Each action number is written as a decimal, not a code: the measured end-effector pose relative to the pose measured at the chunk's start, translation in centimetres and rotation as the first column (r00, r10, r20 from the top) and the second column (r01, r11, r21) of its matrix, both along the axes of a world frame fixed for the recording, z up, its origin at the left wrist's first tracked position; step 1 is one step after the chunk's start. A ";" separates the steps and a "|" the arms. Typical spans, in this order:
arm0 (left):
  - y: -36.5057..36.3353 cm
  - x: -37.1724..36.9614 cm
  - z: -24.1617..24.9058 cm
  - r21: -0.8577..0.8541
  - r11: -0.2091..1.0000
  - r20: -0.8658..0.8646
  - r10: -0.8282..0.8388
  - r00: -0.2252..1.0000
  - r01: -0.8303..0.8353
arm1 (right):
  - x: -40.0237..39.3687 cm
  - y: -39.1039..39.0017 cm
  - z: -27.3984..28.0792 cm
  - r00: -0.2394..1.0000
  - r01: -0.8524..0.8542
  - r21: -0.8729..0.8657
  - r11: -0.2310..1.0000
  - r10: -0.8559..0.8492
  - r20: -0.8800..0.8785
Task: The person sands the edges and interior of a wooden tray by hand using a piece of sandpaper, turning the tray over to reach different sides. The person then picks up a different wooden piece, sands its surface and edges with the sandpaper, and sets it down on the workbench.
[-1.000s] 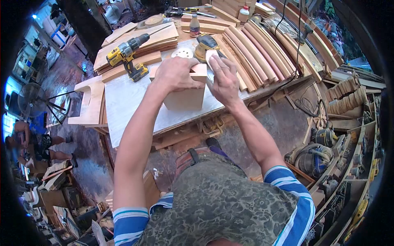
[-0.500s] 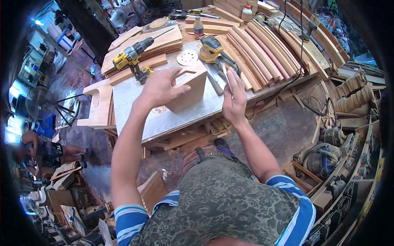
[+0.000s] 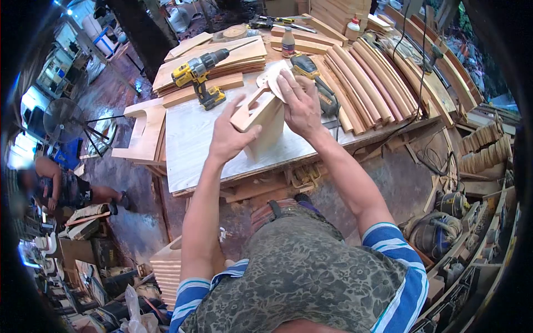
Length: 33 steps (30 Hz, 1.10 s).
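Note:
A wooden box-like piece (image 3: 267,126) with a slot in its top stands on the pale board (image 3: 191,136) on the workbench. My left hand (image 3: 232,131) grips its near left corner, thumb and fingers on either side. In my right hand (image 3: 302,106) is a whitish sanding disc (image 3: 276,82), pressed by the fingers near the far right end of the piece. A yellow and black sander (image 3: 304,65) lies just beyond my right hand. To the left, a yellow cordless drill (image 3: 200,77) stands on the board.
Curved wooden strips (image 3: 369,89) cover the bench's right side. Stacked thin boards (image 3: 239,53), a small bottle (image 3: 288,43) and a white glue bottle (image 3: 353,28) are farther back. A dark cable hangs at right. Another person (image 3: 50,180) sits far left, near a fan (image 3: 64,121).
My right hand has moved onto the wooden piece with the disc, turned palm down. My left hand now grips the piece's corner, and the piece has turned. The view has shifted slightly.

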<state>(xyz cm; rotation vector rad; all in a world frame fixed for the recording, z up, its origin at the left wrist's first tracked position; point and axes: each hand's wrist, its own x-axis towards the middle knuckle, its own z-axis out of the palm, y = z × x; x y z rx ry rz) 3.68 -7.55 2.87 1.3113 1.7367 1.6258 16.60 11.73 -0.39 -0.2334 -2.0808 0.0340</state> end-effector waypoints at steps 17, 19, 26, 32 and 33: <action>0.1 -3.0 -1.2 0.102 0.995 0.178 -0.020 0.984 0.002 | -4.0 -2.8 -1.2 0.923 -0.384 0.115 0.916 0.376 0.088; -0.1 -3.5 -1.0 0.029 1.000 0.137 -0.006 0.991 0.002 | -3.3 -3.8 -0.1 0.908 -0.404 0.154 0.902 0.374 0.191; -0.6 -5.3 -1.4 -0.013 0.998 0.181 -0.060 0.982 0.064 | -5.1 -2.1 -2.0 0.897 -0.437 0.110 0.893 0.424 0.125; -0.4 -5.1 -1.4 0.046 0.997 0.188 -0.073 0.980 0.065 | -4.8 0.3 -0.9 0.909 -0.395 0.170 0.903 0.358 0.211; -0.4 -5.1 -1.2 0.055 0.996 0.181 -0.074 0.981 0.065 | -4.8 0.2 -0.4 0.955 -0.268 0.196 0.943 0.234 0.182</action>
